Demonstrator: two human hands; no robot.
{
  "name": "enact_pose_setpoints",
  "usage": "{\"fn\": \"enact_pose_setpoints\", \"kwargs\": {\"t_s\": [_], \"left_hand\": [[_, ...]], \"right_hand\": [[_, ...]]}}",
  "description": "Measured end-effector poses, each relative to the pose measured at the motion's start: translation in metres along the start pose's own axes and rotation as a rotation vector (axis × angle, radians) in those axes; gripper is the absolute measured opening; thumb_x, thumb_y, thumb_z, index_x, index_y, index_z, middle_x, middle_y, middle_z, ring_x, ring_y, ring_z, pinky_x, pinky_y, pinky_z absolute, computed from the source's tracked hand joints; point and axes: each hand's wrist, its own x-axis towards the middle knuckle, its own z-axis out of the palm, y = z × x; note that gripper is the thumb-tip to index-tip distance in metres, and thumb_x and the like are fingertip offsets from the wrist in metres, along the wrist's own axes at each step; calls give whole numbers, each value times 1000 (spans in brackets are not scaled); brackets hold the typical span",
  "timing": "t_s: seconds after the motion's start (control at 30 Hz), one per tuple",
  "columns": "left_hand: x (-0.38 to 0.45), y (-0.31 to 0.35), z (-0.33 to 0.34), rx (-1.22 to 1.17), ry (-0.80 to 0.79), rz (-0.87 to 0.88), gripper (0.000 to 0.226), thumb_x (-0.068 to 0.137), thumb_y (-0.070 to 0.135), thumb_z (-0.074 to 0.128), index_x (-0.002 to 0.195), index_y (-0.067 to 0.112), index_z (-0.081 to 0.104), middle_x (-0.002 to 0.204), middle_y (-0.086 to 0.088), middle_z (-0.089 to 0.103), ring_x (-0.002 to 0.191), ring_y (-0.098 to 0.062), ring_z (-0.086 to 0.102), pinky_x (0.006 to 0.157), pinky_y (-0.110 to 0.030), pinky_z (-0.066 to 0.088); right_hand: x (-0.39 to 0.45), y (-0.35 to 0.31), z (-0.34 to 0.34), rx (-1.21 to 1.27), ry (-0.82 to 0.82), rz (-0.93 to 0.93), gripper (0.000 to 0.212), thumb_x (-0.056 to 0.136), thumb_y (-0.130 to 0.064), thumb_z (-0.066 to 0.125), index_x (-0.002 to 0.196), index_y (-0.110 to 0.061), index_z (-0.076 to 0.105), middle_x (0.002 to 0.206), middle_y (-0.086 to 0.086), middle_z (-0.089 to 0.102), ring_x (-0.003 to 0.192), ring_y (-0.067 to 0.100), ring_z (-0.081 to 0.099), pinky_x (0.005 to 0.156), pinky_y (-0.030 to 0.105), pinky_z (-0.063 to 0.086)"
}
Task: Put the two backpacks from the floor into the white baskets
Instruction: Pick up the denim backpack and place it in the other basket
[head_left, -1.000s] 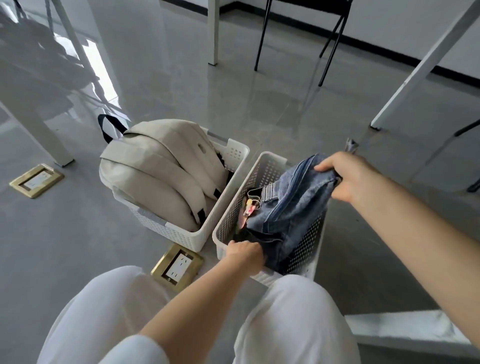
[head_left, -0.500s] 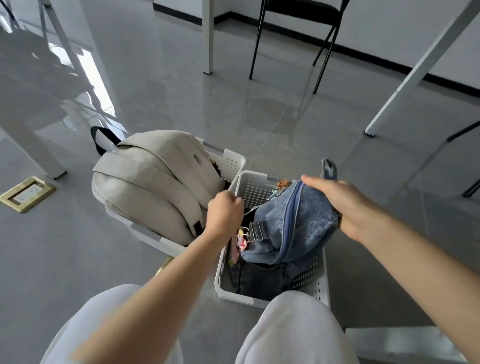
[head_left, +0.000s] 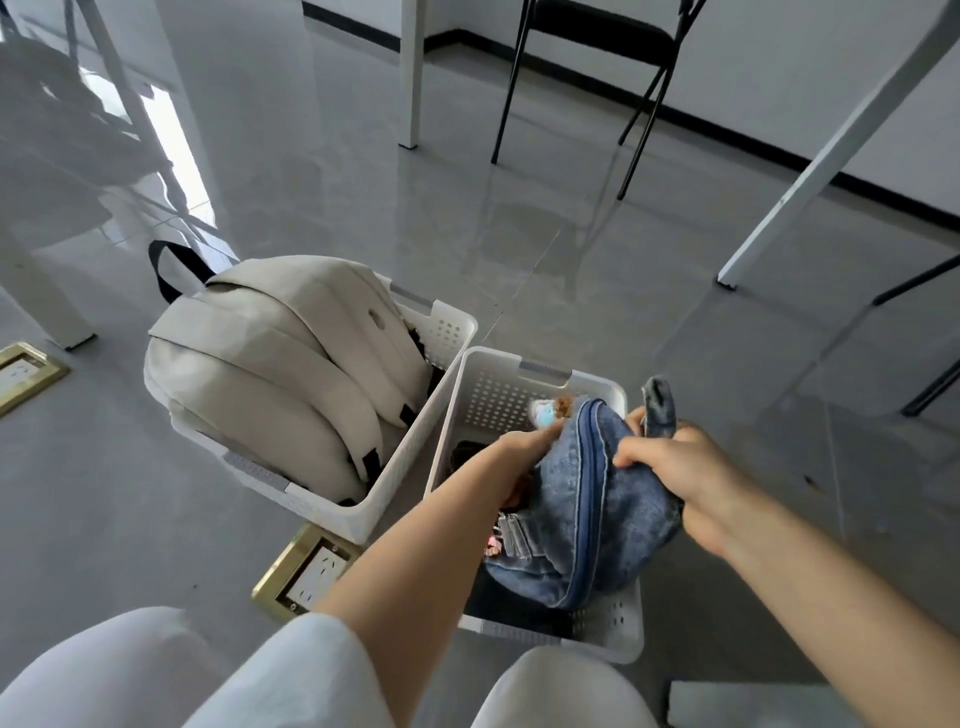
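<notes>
A beige backpack (head_left: 275, 374) lies in the left white basket (head_left: 447, 332), bulging above its rim. A blue denim backpack (head_left: 582, 525) sits in the right white basket (head_left: 498, 395), its top standing above the rim. My left hand (head_left: 524, 452) grips the denim backpack's left upper side, next to small charms. My right hand (head_left: 670, 473) clasps its right upper edge just below the denim top loop. Both baskets stand side by side on the grey floor, touching.
Two brass floor sockets (head_left: 306, 571) (head_left: 21, 369) are set in the tiles near the baskets. White table legs (head_left: 410, 73) (head_left: 831, 150) and a black chair (head_left: 597, 67) stand farther off. My white-trousered knees (head_left: 561, 691) are just below the baskets.
My left hand moved from the basket's near edge up and across to the denim backpack's top. The right hand shifted its hold lower on the bag, which now sits deeper in the basket.
</notes>
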Motion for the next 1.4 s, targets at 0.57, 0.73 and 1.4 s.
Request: {"fn": "enact_pose_setpoints", "kwargs": {"t_s": [0.57,0.73,1.4], "left_hand": [[-20,61,-44,-750,-44,261,18,88,29,67,90,14,58,72,-3,56,50,-11,56,39,-16,47],[4,25,-30,-675,53,98,40,90,35,59,120,9,52,108,-14,63,77,-26,65,47,-33,59],[-21,-57,-29,446,541,321,23,82,6,51,97,0,68,103,-23,71,100,-38,64,79,-35,49]], "right_hand": [[-11,-12,-20,228,281,-125,40,76,10,57,59,-22,41,61,-1,42,60,17,45,62,28,37],[21,-11,0,284,372,52,32,76,8,58,65,-20,49,69,-1,53,69,20,51,67,30,39],[43,-50,-3,609,374,112,21,73,1,64,80,-18,61,98,6,65,90,24,65,78,34,54]]}}
